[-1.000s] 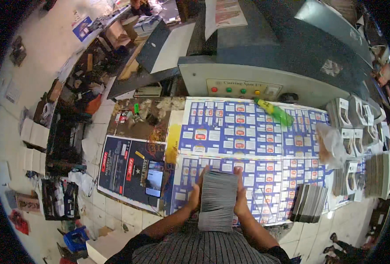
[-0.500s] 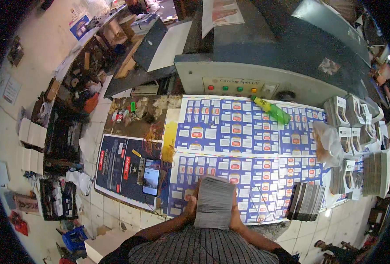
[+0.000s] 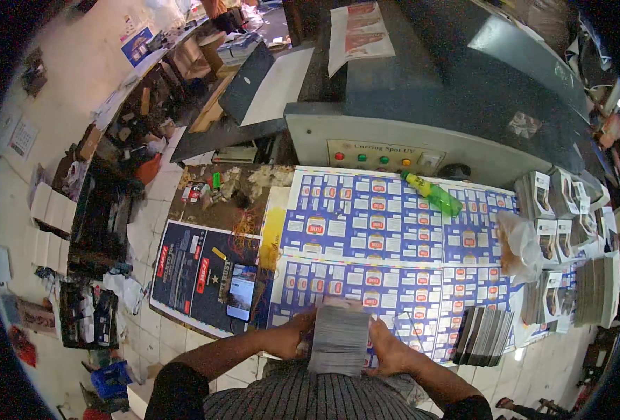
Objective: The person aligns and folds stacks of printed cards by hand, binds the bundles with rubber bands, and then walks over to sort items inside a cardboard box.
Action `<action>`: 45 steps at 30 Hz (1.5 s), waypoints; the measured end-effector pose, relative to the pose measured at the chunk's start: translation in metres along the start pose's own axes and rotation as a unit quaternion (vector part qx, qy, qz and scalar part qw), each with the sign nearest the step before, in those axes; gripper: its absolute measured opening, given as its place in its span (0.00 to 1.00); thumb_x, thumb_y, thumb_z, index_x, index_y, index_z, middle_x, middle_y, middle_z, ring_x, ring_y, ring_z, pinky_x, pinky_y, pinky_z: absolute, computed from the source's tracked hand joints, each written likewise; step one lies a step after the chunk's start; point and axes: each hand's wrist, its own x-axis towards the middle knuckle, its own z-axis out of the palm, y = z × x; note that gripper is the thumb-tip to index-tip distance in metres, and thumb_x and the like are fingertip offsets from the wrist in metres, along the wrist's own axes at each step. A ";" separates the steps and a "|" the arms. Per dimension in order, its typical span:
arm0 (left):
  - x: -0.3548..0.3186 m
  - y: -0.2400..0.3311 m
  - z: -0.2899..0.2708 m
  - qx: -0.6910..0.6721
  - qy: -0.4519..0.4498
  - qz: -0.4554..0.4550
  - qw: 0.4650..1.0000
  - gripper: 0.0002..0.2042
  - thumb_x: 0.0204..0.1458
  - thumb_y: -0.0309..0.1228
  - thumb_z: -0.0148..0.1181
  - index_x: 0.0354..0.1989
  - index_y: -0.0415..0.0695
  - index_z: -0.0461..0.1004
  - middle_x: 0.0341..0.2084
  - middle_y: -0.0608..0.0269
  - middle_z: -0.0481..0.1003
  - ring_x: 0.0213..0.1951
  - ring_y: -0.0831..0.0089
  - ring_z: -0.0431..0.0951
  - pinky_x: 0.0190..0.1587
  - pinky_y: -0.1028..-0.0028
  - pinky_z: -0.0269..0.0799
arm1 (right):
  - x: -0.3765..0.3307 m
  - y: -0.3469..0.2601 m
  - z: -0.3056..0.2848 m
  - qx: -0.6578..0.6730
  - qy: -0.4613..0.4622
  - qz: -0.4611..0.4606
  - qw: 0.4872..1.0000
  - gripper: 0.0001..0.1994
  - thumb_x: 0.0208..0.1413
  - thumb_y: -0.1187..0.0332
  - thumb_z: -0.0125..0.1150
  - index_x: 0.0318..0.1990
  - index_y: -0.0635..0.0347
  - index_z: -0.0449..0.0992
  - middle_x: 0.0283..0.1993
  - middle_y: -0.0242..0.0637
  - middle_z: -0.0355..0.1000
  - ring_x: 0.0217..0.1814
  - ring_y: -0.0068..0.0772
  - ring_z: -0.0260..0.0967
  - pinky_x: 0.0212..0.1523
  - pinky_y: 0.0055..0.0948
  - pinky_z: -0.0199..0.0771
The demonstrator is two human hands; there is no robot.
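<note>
Close in front of my body, a thick stack of paper cards (image 3: 339, 341) with grey edges stands at the near edge of the table. My left hand (image 3: 292, 337) presses against its left side, with the fingers partly hidden behind it. On the opposite side, my right hand (image 3: 392, 348) grips the stack, its thumb raised along the edge. Beneath and beyond lie blue printed sheets (image 3: 408, 280) with red and white labels. A phone (image 3: 241, 294) with a lit screen rests left of my hands, on a dark printed board (image 3: 184, 269).
Another stack of dark-edged cards (image 3: 483, 336) leans at the table's near right. Card bundles (image 3: 555, 189), a clear plastic bag (image 3: 516, 245) and a green bottle (image 3: 432, 194) lie farther back. A grey machine (image 3: 373, 136) with coloured buttons borders the far side.
My elbows have spread outward, and both hands sit lower on the stack's sides. The stack is slightly nearer my body. The whole view has shifted a little.
</note>
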 end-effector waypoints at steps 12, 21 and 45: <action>0.006 -0.055 0.059 0.218 -0.042 -0.012 0.975 0.54 0.35 0.32 0.67 0.69 0.37 0.36 0.66 0.38 0.44 0.67 0.43 0.46 0.66 0.51 0.45 | 0.000 -0.010 0.019 -0.036 0.017 0.011 0.999 0.61 0.39 0.58 0.74 0.68 0.75 0.29 0.71 0.71 0.29 0.75 0.68 0.24 0.73 0.54 0.30; 0.027 0.023 0.029 -0.149 0.078 -0.030 0.985 0.40 0.39 0.34 0.69 0.62 0.38 0.57 0.58 0.43 0.62 0.60 0.45 0.61 0.60 0.54 0.59 | -0.001 -0.013 0.038 0.029 0.089 0.009 0.996 0.58 0.44 0.55 0.69 0.67 0.77 0.29 0.71 0.72 0.29 0.75 0.69 0.25 0.73 0.55 0.27; 0.037 0.039 0.032 0.150 0.066 -0.038 0.986 0.28 0.46 0.42 0.66 0.54 0.41 0.69 0.54 0.47 0.68 0.57 0.53 0.65 0.63 0.59 0.56 | 0.028 -0.010 0.027 0.059 0.268 -0.094 0.957 0.54 0.43 0.62 0.69 0.68 0.72 0.33 0.69 0.68 0.39 0.71 0.68 0.39 0.71 0.49 0.40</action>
